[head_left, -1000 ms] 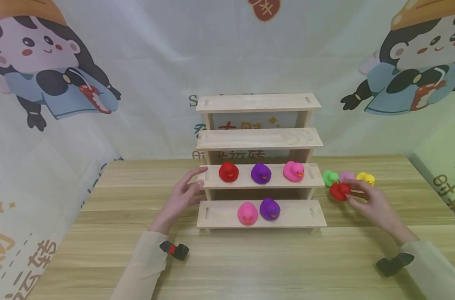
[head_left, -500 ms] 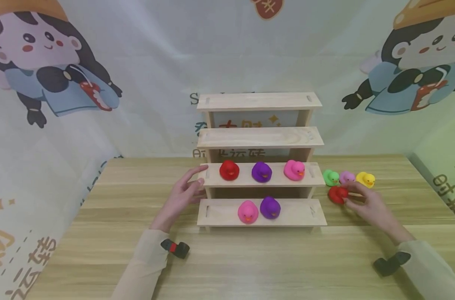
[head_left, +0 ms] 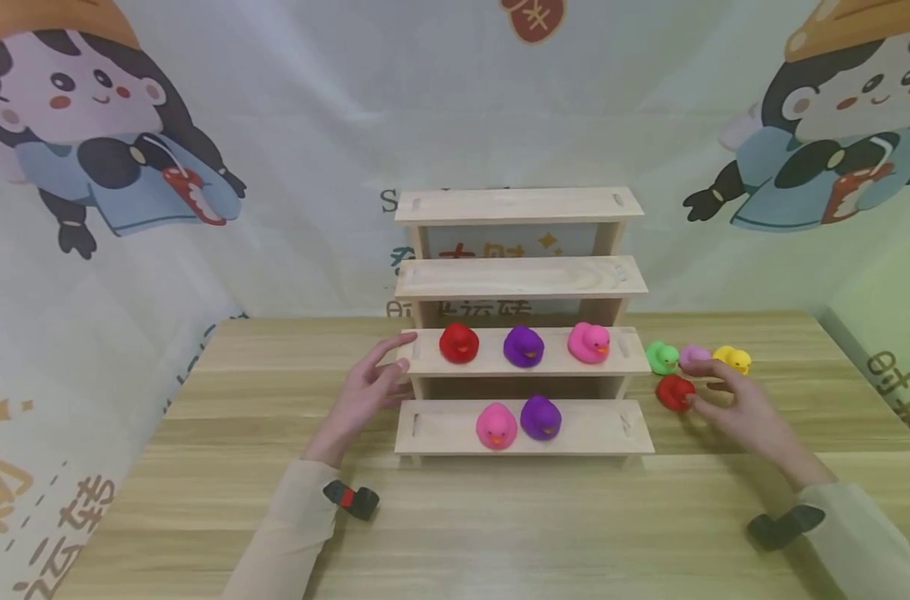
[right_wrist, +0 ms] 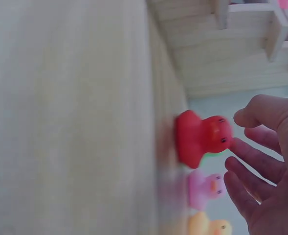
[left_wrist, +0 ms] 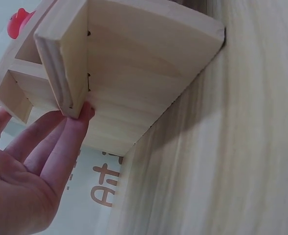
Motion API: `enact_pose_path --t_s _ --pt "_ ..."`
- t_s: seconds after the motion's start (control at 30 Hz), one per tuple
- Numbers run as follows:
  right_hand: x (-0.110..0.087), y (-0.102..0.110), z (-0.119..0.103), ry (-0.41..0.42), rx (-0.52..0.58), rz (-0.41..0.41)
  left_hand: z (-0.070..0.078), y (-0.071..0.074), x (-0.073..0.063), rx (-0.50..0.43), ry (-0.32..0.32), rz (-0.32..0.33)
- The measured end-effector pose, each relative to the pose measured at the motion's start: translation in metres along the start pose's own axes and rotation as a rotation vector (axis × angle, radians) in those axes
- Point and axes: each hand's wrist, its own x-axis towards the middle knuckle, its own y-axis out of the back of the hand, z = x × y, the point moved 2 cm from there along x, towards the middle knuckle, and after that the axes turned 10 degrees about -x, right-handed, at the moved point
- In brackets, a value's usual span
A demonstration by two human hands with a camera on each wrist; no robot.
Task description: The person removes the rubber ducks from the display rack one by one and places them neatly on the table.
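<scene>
In the head view my left hand (head_left: 357, 396) touches the left end of a stepped wooden shelf (head_left: 515, 277), fingers extended. The left wrist view shows fingertips (left_wrist: 87, 111) against the corner of one plank. My right hand (head_left: 743, 408) is beside a red rubber duck (head_left: 674, 393), which sits on the table to the right of the shelf. In the right wrist view the fingers are spread near the red duck's head (right_wrist: 217, 134), not wrapped round it. Whether a fingertip touches it is hard to tell.
Green (head_left: 662, 357), lilac (head_left: 694, 356) and yellow (head_left: 734, 358) ducks sit behind the red one. A red duck (head_left: 459, 343), purple duck (head_left: 524, 347) and pink duck (head_left: 589, 342) occupy the second tier. Another pink duck (head_left: 496, 426) and purple duck (head_left: 541, 417) are on the lowest.
The right hand has lowered the red duck to the table, slightly left and nearer to me, and loosened its fingers. The left hand stays at the shelf.
</scene>
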Motion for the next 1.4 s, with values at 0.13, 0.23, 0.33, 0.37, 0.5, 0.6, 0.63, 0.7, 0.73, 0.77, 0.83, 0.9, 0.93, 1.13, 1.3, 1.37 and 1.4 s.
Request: enact_pose_path --t_s 0.13,0.23,0.33,0.37,0.5,0.6,0.63,0.7,0.73,0.77,0.83,0.9,0.93,1.13,1.3,1.37,1.4 --pt "0.003 0.008 -0.010 -0.014 -0.038 0.019 0.001 0.000 0.000 -0.001 0.000 0.007" --pt "0.007 0.011 -0.019 -0.024 -0.052 0.032 0.001 0.000 0.000 -0.005 -0.006 0.015" --pt "0.011 0.012 -0.028 -0.019 -0.028 0.048 0.001 -0.001 0.000 -0.005 -0.010 0.019" --pt "0.012 0.012 -0.031 -0.015 -0.015 0.052 0.000 -0.001 0.000 -0.006 -0.011 0.021" --pt "0.015 0.010 -0.043 -0.007 0.018 0.068 0.000 -0.002 0.001 -0.008 -0.008 0.024" --pt "0.016 0.009 -0.051 0.007 0.028 0.088 0.000 -0.003 0.001 -0.005 -0.007 0.026" --pt "0.017 0.009 -0.053 0.010 0.032 0.095 0.000 -0.003 0.001 -0.002 -0.006 0.027" --pt "0.019 0.009 -0.057 0.017 0.031 0.110 0.000 -0.004 0.000 0.001 -0.007 0.027" --pt "0.020 0.009 -0.059 0.021 0.029 0.118 0.000 -0.004 0.000 -0.002 -0.008 0.027" --pt "0.021 0.009 -0.061 0.028 0.030 0.123 0.000 -0.004 0.000 -0.004 -0.008 0.026" --pt "0.024 0.009 -0.065 0.037 0.042 0.132 0.000 -0.004 0.001 -0.012 -0.009 0.024" --pt "0.028 0.009 -0.069 0.050 0.051 0.134 0.000 -0.003 0.001 -0.019 -0.009 0.021" --pt "0.029 0.009 -0.071 0.051 0.059 0.131 0.000 -0.003 0.001 -0.022 -0.009 0.018" --pt "0.042 0.006 -0.082 0.071 0.075 0.128 0.000 -0.002 0.001 -0.020 0.002 0.018" --pt "0.054 0.003 -0.092 0.125 0.098 0.145 0.000 -0.002 0.001 -0.027 0.001 0.012" --pt "0.058 0.001 -0.095 0.148 0.106 0.140 0.000 -0.002 0.001 -0.023 0.000 0.010" --pt "0.059 0.000 -0.097 0.157 0.107 0.137 0.000 -0.002 0.001 -0.021 0.002 0.009"
